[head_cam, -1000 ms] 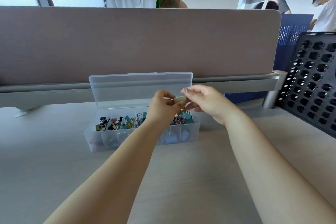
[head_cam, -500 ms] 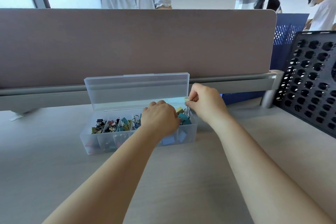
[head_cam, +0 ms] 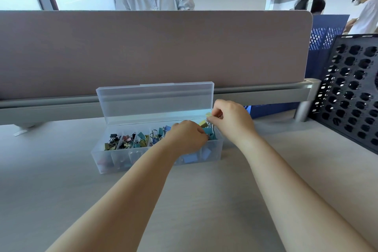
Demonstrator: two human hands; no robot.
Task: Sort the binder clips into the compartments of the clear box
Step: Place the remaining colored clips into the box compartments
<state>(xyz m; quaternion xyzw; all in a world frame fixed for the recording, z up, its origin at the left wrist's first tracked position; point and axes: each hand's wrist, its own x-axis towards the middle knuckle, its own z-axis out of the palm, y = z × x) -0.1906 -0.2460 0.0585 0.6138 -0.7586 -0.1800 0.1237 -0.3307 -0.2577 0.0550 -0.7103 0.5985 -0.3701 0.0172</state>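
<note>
The pale table (head_cam: 61, 200) carries the open clear box (head_cam: 106, 159); a divider (head_cam: 143, 51) stands just behind the box, and a black rack (head_cam: 351, 92) well to its right.

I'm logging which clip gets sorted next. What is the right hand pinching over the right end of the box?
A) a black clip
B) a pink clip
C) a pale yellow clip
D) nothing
C: the right hand pinches a pale yellow binder clip between its fingertips, just above the right end of the clear box.
</note>
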